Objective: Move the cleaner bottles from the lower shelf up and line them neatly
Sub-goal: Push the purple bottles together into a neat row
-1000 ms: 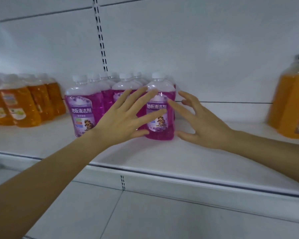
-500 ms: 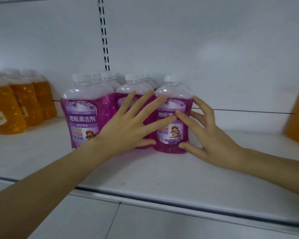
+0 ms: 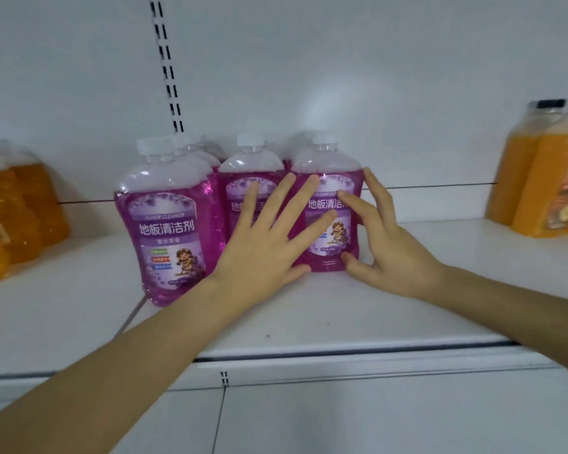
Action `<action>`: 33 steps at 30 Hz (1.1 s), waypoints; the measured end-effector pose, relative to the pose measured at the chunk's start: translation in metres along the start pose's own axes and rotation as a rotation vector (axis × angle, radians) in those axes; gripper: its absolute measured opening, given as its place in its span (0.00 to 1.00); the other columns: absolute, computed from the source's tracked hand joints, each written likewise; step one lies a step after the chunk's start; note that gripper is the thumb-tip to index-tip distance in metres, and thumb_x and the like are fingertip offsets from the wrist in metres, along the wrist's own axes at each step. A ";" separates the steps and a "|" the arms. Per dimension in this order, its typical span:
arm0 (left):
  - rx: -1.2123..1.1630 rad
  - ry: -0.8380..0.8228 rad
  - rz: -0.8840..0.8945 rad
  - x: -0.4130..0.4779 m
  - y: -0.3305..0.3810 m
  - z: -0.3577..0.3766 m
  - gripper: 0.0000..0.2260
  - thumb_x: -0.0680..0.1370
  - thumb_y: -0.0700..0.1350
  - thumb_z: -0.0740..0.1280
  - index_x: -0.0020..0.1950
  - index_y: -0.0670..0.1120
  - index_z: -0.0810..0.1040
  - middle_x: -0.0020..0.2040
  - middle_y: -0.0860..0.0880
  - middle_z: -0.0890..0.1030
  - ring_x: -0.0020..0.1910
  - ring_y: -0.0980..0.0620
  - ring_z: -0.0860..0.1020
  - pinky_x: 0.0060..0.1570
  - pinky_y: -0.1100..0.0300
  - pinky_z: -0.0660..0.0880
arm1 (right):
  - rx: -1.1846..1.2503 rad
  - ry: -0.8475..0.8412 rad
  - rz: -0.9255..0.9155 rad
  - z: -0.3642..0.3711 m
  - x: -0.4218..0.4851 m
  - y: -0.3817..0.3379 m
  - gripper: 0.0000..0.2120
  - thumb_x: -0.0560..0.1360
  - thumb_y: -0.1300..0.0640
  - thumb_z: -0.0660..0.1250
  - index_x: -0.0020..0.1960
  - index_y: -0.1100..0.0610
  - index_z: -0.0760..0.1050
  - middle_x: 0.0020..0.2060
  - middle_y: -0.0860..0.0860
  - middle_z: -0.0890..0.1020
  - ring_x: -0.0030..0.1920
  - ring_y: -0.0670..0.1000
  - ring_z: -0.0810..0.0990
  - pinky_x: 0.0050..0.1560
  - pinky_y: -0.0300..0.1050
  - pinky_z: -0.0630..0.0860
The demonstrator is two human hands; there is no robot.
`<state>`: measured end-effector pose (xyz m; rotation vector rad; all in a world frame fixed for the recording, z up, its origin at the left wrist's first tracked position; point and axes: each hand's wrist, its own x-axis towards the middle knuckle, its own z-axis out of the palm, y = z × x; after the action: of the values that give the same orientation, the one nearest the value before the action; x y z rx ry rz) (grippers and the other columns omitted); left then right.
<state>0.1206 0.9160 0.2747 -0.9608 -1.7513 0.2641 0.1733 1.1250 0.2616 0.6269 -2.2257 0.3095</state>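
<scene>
Several purple floor-cleaner bottles with white caps stand in three rows on a white shelf (image 3: 341, 316). The front left bottle (image 3: 168, 231) stands a little forward of the others. My left hand (image 3: 266, 244) lies flat with spread fingers against the front middle bottle (image 3: 243, 191) and the front right bottle (image 3: 330, 178). My right hand (image 3: 387, 247) touches the right bottle's front and right side, thumb at its base, fingers apart. Neither hand wraps a bottle. The rear bottles are mostly hidden.
Orange liquid bottles (image 3: 17, 217) stand at the shelf's left end, and taller orange bottles with dark caps (image 3: 545, 178) at its right end. A slotted upright (image 3: 168, 67) runs up the white back wall. The shelf's front edge (image 3: 341, 352) crosses below my forearms.
The view has come closer to the shelf. Both hands have stayed on the front bottles, with the right hand's fingers now reaching higher along the right bottle's side.
</scene>
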 end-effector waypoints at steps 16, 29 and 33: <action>-0.081 -0.034 -0.027 -0.005 -0.004 0.002 0.40 0.66 0.59 0.72 0.74 0.53 0.58 0.75 0.40 0.58 0.73 0.41 0.56 0.69 0.38 0.48 | -0.117 0.036 -0.031 -0.006 0.005 0.002 0.37 0.68 0.46 0.62 0.73 0.56 0.54 0.72 0.64 0.51 0.59 0.57 0.75 0.48 0.36 0.68; 0.009 -0.021 -0.014 -0.008 -0.002 0.001 0.37 0.70 0.59 0.68 0.74 0.53 0.57 0.74 0.40 0.55 0.72 0.42 0.57 0.68 0.38 0.51 | -0.143 0.093 -0.037 -0.006 0.004 0.005 0.36 0.70 0.45 0.63 0.73 0.53 0.54 0.72 0.66 0.55 0.68 0.61 0.67 0.65 0.51 0.66; 0.077 0.035 -0.013 -0.009 -0.002 -0.006 0.26 0.74 0.53 0.64 0.71 0.48 0.65 0.73 0.39 0.64 0.70 0.41 0.64 0.68 0.39 0.56 | -0.260 0.213 -0.114 -0.008 0.006 -0.005 0.32 0.71 0.48 0.65 0.71 0.57 0.60 0.70 0.65 0.59 0.71 0.61 0.60 0.69 0.59 0.59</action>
<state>0.1258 0.9063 0.2720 -0.8933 -1.7024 0.3030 0.1772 1.1219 0.2714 0.5499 -1.9746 0.0252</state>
